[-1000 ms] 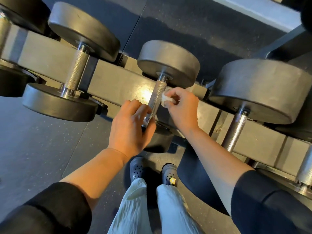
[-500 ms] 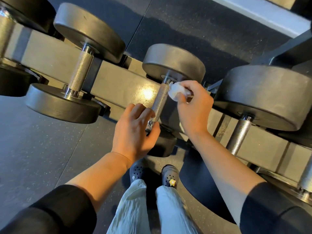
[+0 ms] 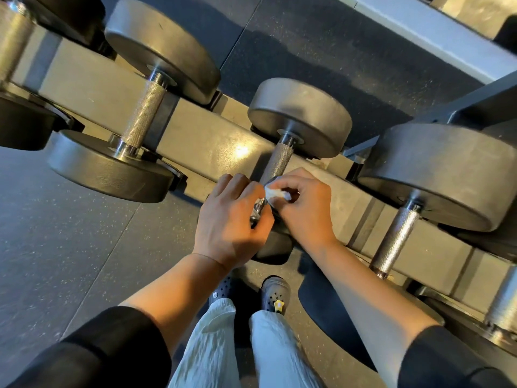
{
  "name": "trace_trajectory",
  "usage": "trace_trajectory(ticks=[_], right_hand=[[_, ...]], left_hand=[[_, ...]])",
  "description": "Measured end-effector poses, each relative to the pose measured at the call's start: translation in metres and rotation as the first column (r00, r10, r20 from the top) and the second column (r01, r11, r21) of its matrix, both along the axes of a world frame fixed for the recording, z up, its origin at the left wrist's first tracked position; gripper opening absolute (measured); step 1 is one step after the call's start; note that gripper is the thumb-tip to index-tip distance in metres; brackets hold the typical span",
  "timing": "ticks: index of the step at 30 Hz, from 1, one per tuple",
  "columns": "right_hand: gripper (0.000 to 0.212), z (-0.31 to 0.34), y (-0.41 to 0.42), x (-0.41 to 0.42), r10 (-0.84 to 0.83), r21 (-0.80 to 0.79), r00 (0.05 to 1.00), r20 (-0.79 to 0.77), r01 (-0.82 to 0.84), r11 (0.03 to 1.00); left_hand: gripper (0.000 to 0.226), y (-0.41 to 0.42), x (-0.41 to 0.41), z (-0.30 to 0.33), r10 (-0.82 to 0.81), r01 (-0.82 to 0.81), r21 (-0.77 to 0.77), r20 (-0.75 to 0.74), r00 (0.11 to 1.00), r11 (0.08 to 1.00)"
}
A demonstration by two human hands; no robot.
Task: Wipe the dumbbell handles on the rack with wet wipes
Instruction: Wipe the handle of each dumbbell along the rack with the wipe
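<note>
A grey dumbbell rack (image 3: 201, 138) runs from upper left to lower right with several dark dumbbells on it. The middle dumbbell's knurled metal handle (image 3: 277, 161) shows above my hands. My left hand (image 3: 229, 219) grips the near end of that handle, fingers curled round it. My right hand (image 3: 305, 208) pinches a crumpled white wet wipe (image 3: 275, 194) against the lower part of the same handle. The near weight of this dumbbell is mostly hidden under my hands.
Another dumbbell's handle (image 3: 142, 113) lies to the left and a larger dumbbell's handle (image 3: 394, 239) to the right. Dark speckled rubber floor (image 3: 70, 247) spreads on the left. My feet in dark clogs (image 3: 275, 292) stand below the rack.
My right hand slid the wipe down the handle from the far weight toward my left hand. The left hand kept its grip on the near end.
</note>
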State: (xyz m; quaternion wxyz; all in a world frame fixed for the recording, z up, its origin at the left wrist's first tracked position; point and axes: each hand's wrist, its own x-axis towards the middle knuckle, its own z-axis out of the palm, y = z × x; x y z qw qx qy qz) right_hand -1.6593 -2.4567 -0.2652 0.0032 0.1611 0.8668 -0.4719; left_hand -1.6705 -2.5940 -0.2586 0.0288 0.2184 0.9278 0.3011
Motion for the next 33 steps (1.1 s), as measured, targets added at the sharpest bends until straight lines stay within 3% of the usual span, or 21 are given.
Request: trace_trajectory(ticks=[6, 9, 11, 15, 19, 23, 26, 29, 31, 33], right_hand=[[0.018, 0.007, 0.003, 0.006, 0.112, -0.096, 0.984, 0.135, -0.1, 0.99], [0.021, 0.019, 0.002, -0.005, -0.018, 0.104, 0.995, -0.099, 0.029, 0.994], [0.024, 0.02, 0.001, -0.019, -0.002, 0.267, 0.971, -0.237, 0.067, 0.961], [0.033, 0.007, -0.001, -0.035, 0.172, 0.485, 0.981, -0.093, -0.107, 0.868], [0.034, 0.001, -0.007, -0.021, 0.21, 0.427, 0.976, -0.054, -0.168, 0.888], [0.029, 0.007, -0.01, -0.008, 0.254, 0.256, 0.967, -0.029, -0.238, 0.937], [0.029, 0.011, -0.005, -0.002, 0.311, 0.232, 0.948, 0.073, -0.319, 0.919], [0.034, 0.018, -0.004, 0.005, 0.328, 0.102, 0.929, 0.169, -0.347, 0.932], [0.041, 0.02, -0.004, 0.005, 0.361, 0.127, 0.906, 0.22, -0.394, 0.91], [0.038, 0.023, -0.007, -0.001, 0.336, 0.197, 0.929, 0.153, -0.362, 0.911]], left_hand=[[0.025, -0.001, -0.002, -0.003, 0.013, -0.013, -0.001, -0.002, 1.0, 1.0], [0.023, -0.002, -0.001, -0.004, 0.028, -0.027, 0.043, -0.006, 1.0, 0.999], [0.022, -0.002, -0.001, -0.004, 0.038, -0.037, 0.071, -0.01, 0.999, 0.997], [0.021, -0.003, -0.001, -0.004, 0.037, -0.034, 0.106, -0.025, 0.999, 0.994], [0.018, -0.011, 0.001, -0.005, 0.113, -0.097, 0.206, -0.068, 0.991, 0.974], [0.031, -0.028, 0.011, -0.015, 0.194, -0.181, 0.158, -0.075, 0.978, 0.971], [0.035, -0.031, 0.016, -0.021, 0.189, -0.177, 0.166, -0.061, 0.98, 0.97], [0.032, -0.03, 0.016, -0.023, 0.179, -0.165, 0.244, -0.032, 0.983, 0.956], [0.032, -0.03, 0.015, -0.025, 0.175, -0.174, 0.284, 0.023, 0.984, 0.943], [0.034, -0.03, 0.015, -0.026, 0.179, -0.191, 0.287, 0.068, 0.981, 0.939]])
